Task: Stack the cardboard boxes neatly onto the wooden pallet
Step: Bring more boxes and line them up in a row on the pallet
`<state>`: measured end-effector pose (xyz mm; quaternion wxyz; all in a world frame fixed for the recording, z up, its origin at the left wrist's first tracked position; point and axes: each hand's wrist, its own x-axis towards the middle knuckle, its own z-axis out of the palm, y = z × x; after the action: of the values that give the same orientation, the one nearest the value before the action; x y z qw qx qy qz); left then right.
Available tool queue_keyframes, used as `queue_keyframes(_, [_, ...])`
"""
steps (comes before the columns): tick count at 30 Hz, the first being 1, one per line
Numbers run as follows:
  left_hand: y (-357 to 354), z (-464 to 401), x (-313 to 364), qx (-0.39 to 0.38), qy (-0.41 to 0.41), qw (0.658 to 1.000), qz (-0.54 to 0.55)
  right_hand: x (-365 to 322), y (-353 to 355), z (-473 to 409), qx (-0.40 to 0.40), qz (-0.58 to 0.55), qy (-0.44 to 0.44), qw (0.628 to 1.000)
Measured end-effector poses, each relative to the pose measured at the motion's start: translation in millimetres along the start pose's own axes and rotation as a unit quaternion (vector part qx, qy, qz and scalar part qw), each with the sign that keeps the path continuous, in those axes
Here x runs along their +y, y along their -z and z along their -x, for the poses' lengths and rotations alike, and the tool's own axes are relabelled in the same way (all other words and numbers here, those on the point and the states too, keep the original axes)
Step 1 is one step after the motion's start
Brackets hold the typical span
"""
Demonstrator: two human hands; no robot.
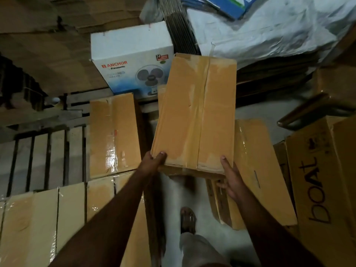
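1. Above the floor, head view: a taped cardboard box [196, 112] is held in the air, long axis pointing away from the person, tilted slightly to the right.
2. Left hand [153, 160] grips the box's near left corner, thumb on the top face, fingers hidden underneath.
3. Right hand [230, 179] holds the near right corner, thumb lying straight on top, fingers curled under the bottom edge.
4. Wooden pallet [48, 151] lies to the left; dark gaps show between its slats.
5. One taped box [113, 133] lies on the pallet; a row of boxes [48, 218] lies nearer the person.
6. Another brown box [258, 170] lies on the floor just right of the held one.
7. White fan carton [131, 60] marked "ANCHOR" stands beyond; a "boat" carton [323, 189] stands far right.
8. Sandalled foot [187, 220] on pale floor below.
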<state>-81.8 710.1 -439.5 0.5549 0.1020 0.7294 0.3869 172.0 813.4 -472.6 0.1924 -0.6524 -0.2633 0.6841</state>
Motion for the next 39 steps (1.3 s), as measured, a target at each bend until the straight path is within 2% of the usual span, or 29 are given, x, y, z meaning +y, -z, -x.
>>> queue_keyframes(2, [-7, 1, -2, 0.051, -0.039, 0.998, -0.001, -2, -3, 2, 0.015, -0.010, 0.009, 1.000])
queue_keyframes(8, [0, 26, 27, 0.132, -0.174, 0.976, 0.003, -33, -26, 35, 0.035, -0.044, 0.056, 0.997])
queue_keyframes(14, [43, 66, 69, 0.166, -0.228, 0.958, 0.043, -52, -70, 104, 0.041, -0.022, 0.101, 0.994])
queue_keyframes(21, [180, 143, 55, 0.197, -0.234, 0.951, 0.053, -17, -168, 224, 0.040, 0.043, 0.147, 0.987])
queue_keyframes(29, [368, 207, 8, 0.283, -0.232, 0.927, 0.084, 40, -329, 319, -0.034, 0.110, 0.188, 0.975])
queue_keyframes(33, [440, 190, -13, 0.326, -0.220, 0.911, 0.124, 61, -408, 298, -0.088, 0.149, 0.208, 0.963])
queue_keyframes(39, [513, 90, -54, 0.435, -0.216, 0.860, 0.154, 103, -523, 188, -0.154, 0.188, 0.182, 0.953])
